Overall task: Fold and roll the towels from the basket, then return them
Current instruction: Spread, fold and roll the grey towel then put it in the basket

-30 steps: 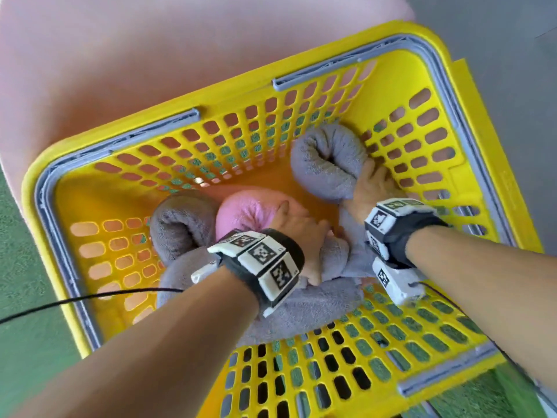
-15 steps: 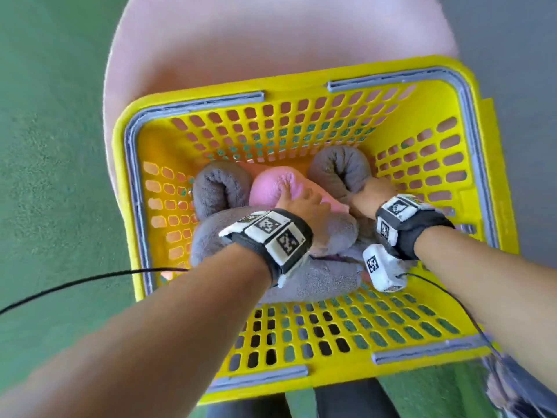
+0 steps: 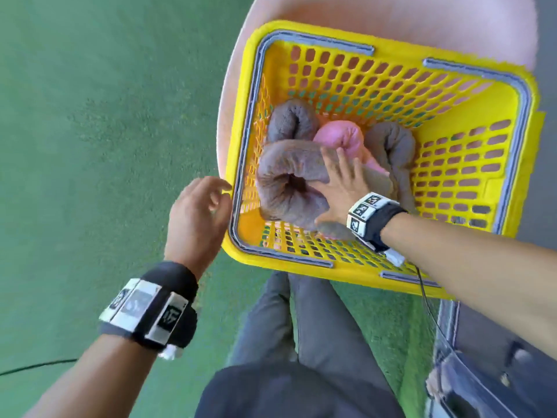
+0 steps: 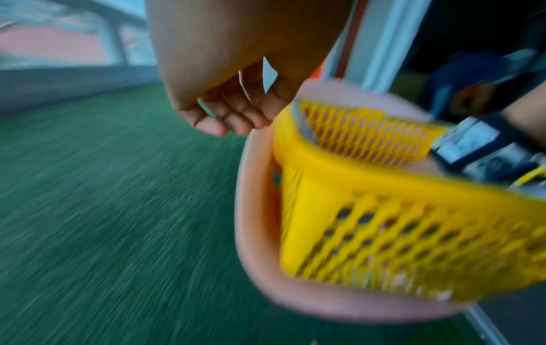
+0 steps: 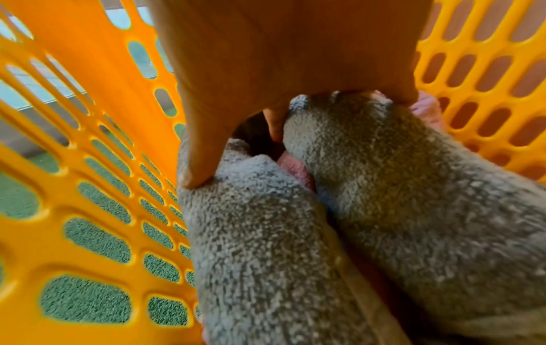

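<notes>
A yellow plastic basket [image 3: 470, 140] holds several rolled towels. A big grey roll [image 3: 289, 182] lies at the front left, with another grey roll [image 3: 289, 122] behind it. A pink roll [image 3: 340, 137] sits in the middle and a third grey roll [image 3: 391, 146] on the right. My right hand [image 3: 337, 185] lies flat with spread fingers on the big grey roll. The right wrist view shows my thumb [image 5: 200, 151] pressing into the grey towel [image 5: 260, 233], and a sliver of pink towel [image 5: 295, 168]. My left hand [image 3: 211, 197] hovers outside the basket's left rim, fingers loosely curled and holding nothing.
The basket rests on a round pink seat [image 3: 422, 22] above green carpet [image 3: 105, 131]. My legs in grey trousers [image 3: 301, 327] stand just in front of it. A black cable [image 3: 30, 369] trails over the floor at the lower left. A dark grey object [image 3: 482, 372] sits at the lower right.
My left hand has come out of the basket and now sits beside its left rim. My right hand moved from the right-hand grey roll onto the front grey roll. The view pulled back.
</notes>
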Demonstrator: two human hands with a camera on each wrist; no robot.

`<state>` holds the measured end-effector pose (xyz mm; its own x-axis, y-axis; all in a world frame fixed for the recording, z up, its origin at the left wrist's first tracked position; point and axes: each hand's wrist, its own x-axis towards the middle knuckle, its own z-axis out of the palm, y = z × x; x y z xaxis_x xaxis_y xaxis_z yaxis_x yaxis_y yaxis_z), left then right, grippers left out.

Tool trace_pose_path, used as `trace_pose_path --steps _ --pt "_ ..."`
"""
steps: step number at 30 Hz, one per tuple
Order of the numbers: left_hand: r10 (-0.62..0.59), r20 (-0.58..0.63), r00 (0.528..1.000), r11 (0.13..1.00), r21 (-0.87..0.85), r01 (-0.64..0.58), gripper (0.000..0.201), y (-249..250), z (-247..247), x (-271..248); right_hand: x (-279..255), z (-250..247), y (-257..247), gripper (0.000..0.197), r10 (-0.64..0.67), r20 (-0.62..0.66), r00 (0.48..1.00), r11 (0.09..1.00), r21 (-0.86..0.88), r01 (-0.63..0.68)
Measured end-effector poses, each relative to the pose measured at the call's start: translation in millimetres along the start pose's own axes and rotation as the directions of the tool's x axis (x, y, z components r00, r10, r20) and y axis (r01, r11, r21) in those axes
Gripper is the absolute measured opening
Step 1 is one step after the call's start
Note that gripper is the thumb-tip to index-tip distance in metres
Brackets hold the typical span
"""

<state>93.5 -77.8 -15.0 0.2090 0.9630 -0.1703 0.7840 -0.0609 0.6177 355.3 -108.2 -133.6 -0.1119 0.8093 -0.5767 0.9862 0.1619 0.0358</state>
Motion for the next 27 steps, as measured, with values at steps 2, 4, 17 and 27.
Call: trace_pose_path --steps 2,4,17,27 --pt "-0.190 -0.066 0.979 0.982 0.006 0.191 0.014 -44 4 -39 9 5 -8 0.108 0.047 0.019 0.999 0.998 -0.038 -0.047" --pt "-0.421 -0.024 0.907 0.907 0.002 0.421 0.015 -88 16 -83 13 13 -18 0.114 0.094 0.045 0.995 0.990 -0.110 -0.088" --pt "-0.639 0.644 0.421 0.668 0.193 0.718 0.015 -160 87 -209 19 21 -20 0.059 0.104 -0.060 0.993 0.994 0.050 -0.101" --pt "-0.548 0.663 0.510 0.763 0.146 0.630 0.018 -152 96 -155 -50 -48 62 0.049 0.408 -0.118 0.905 0.684 0.696 -0.217"
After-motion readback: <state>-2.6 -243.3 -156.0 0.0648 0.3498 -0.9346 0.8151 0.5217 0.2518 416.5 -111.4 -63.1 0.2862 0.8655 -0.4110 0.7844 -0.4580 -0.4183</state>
